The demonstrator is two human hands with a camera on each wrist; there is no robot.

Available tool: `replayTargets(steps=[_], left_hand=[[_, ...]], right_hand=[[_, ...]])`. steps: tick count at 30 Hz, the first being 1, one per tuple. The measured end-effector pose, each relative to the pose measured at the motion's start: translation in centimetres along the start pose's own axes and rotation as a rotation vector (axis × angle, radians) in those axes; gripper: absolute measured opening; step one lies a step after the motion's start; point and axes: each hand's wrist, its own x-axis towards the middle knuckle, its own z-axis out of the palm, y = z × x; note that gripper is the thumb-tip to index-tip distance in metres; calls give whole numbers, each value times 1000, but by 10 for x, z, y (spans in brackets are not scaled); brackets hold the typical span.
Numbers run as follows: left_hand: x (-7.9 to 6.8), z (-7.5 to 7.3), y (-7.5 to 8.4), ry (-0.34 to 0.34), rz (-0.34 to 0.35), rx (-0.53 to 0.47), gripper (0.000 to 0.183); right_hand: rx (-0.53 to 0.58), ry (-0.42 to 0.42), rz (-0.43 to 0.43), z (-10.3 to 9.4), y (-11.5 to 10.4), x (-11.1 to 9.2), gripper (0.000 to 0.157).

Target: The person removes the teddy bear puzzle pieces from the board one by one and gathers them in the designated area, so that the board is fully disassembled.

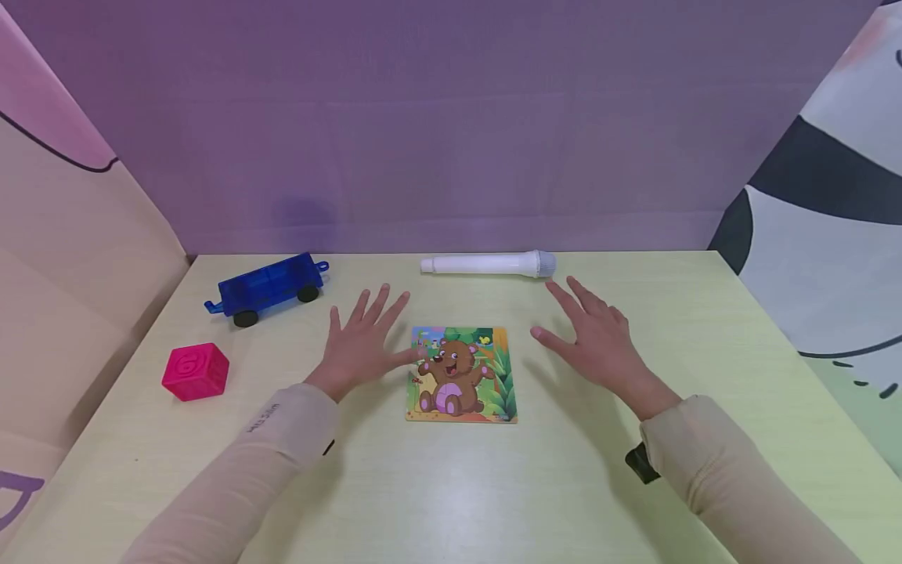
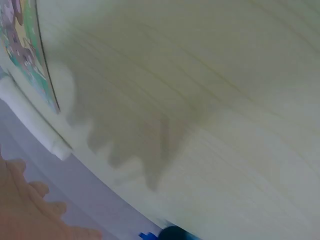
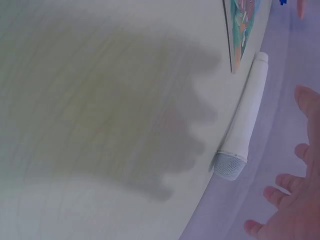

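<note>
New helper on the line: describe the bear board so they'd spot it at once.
On the pale table, in the head view, look between the left hand and the right hand, below the white microphone. There lies a flat, squarish board showing a brown bear with a purple belly. Its multicoloured scene sets it apart from the microphone, blue trailer and pink block.

Screened-in tabletop play area (image 1: pixel 705 329), purple backdrop (image 1: pixel 451 133), cartoon-printed side panels (image 1: pixel 831 235), bear picture board (image 1: pixel 458 384)

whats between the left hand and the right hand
The square bear picture lies between the left hand and the right hand. This shows in the head view, where the left thumb overlaps the picture's edge.
</note>
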Motion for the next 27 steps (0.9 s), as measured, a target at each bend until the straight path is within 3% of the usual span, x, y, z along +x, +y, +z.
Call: replayTargets(steps=[8,17,27], left_hand=[[3,1,15,-117,65,-54,106],[5,2,20,-250,23,-46,114],[4,3,18,-277,6,-59,114]], right_hand=[[161,-45,-26,3,-9,12,75],[292,-147,-20,14,-13,26,70],[282,-263,3,29,-15,37,61]])
